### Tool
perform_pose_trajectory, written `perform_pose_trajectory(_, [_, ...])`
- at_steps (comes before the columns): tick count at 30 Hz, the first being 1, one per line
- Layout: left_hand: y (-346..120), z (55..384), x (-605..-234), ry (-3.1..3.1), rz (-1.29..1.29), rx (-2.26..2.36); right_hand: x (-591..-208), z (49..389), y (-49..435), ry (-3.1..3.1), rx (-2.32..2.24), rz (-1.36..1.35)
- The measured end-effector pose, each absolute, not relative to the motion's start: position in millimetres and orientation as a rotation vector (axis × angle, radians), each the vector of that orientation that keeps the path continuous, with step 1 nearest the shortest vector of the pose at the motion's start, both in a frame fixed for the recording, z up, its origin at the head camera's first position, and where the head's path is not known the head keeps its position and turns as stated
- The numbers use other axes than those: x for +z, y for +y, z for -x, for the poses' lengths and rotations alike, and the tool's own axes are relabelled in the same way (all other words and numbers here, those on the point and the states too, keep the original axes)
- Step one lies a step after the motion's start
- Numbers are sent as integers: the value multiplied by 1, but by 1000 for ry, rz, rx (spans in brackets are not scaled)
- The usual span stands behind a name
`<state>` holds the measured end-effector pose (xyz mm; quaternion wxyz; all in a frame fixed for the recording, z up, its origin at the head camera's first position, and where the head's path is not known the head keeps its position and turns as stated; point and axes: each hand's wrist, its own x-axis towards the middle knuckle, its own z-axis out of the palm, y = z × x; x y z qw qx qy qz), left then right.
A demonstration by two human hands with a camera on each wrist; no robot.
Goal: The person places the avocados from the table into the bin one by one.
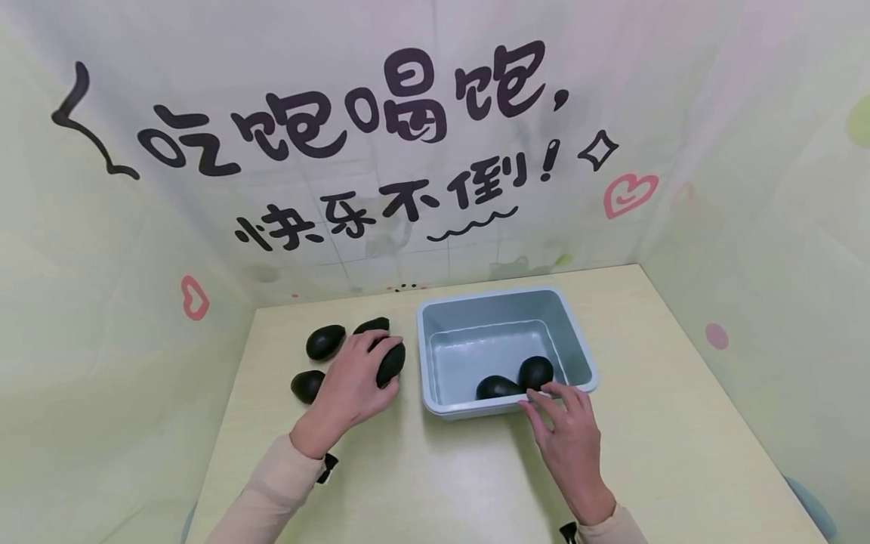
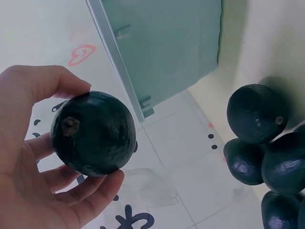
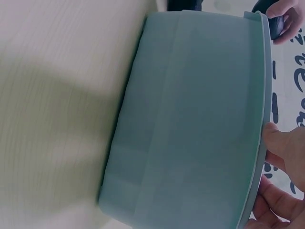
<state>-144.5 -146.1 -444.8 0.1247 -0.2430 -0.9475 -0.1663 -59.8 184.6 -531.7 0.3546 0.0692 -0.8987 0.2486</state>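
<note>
My left hand (image 1: 353, 381) grips a dark green avocado (image 1: 390, 365), held up off the table to the left of the basin. In the left wrist view that avocado (image 2: 95, 133) shows its stem end, with thumb and fingers curled about it. A grey-blue plastic basin (image 1: 503, 302) stands to its right; inside, by the near wall, lie two avocados, one on its side (image 1: 498, 387) and one rounder (image 1: 536, 372). My right hand (image 1: 569, 438) pinches the basin's near rim, as the right wrist view also shows, with the thumb on the rim (image 3: 268, 100).
More avocados lie on the table left of the basin, among them one at the back (image 1: 325, 342) and one nearer (image 1: 308, 386); my left hand partly hides others. A printed cloth backdrop (image 1: 435, 249) rises behind the pale wooden table (image 1: 435, 483) and along both sides.
</note>
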Motion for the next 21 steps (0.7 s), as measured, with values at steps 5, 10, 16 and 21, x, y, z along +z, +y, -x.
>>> perform_pose_trajectory(5, [-140,148,-443,-2761,766,-454,-532,61,187,-2312,646,-186])
perform_pose_trajectory(10, [-136,147,-441,-2783,780,-445,-533,61,186,-2310,647,-195])
perform_pose_trajectory(16, [-133,149,-441,-2778,806,-437,-532,61,186,-2317,647,-187])
perform_pose_trajectory(21, [-128,151,-440,-2776,861,-411,-531,60,186,-2326,635,-178])
